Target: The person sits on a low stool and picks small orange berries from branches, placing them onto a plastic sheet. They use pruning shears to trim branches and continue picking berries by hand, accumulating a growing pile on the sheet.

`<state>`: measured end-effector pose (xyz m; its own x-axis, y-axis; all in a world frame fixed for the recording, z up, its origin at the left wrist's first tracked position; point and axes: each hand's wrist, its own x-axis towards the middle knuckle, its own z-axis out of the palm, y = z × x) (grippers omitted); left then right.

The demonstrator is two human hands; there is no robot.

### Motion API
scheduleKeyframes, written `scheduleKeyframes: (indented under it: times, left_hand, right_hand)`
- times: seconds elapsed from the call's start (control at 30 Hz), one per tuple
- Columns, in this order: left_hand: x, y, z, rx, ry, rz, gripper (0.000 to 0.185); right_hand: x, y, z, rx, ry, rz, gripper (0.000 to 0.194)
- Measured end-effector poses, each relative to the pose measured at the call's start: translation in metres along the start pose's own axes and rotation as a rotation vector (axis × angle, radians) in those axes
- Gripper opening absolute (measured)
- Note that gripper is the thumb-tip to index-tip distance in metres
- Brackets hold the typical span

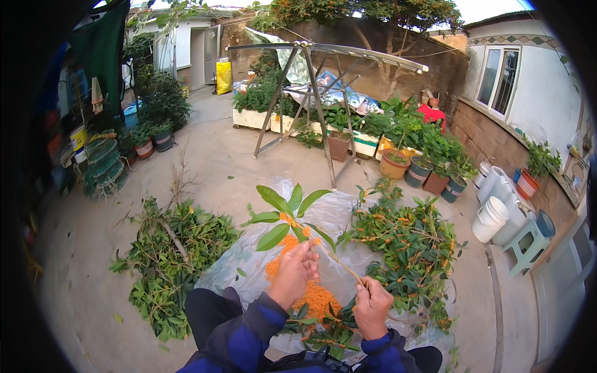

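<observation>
My right hand (373,305) is closed around the lower stem of a leafy osmanthus-like sprig (275,200) with orange flower clusters. The fingers of my left hand (298,268) touch the sprig's upper stem, beside an orange cluster; whether they pinch it is hard to tell. Beneath my hands, a heap of loose orange blossoms (319,298) lies on a clear plastic sheet (233,265), partly hidden by my left hand. Dark green cut twigs (333,328) lie close to my lap. To the right is a pile of flowering branches (410,247).
A pile of green branches (182,261) lies left of the sheet. Ahead stand a metal frame (317,107) and potted plants (394,163). At right are a white bucket (489,219), a pale green plastic stool (529,242) and a wall; stacked green netting (102,163) stands at left.
</observation>
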<state>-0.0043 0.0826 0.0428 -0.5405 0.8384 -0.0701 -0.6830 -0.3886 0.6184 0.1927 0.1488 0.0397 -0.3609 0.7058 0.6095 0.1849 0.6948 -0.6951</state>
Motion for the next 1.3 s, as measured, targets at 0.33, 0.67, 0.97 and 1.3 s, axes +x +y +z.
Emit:
scheduleKeyframes:
  times: [0.33, 0.67, 0.97, 1.3]
  left_hand:
    - [0.012, 0.000, -0.013, 0.132, 0.005, 0.085, 0.012]
    - [0.011, -0.002, -0.016, 0.131, -0.057, 0.167, 0.011]
    - [0.017, 0.004, -0.001, 0.034, -0.139, 0.174, 0.013]
    - [0.017, -0.001, -0.005, 0.215, 0.072, 0.062, 0.026]
  right_hand:
    - [0.001, -0.002, -0.008, -0.284, 0.047, -0.436, 0.032]
    - [-0.002, -0.001, -0.007, -0.006, -0.062, -0.128, 0.018]
    - [0.018, -0.006, -0.015, 0.931, -0.282, 0.918, 0.013]
    - [0.012, -0.001, -0.007, 0.938, -0.225, 0.974, 0.011]
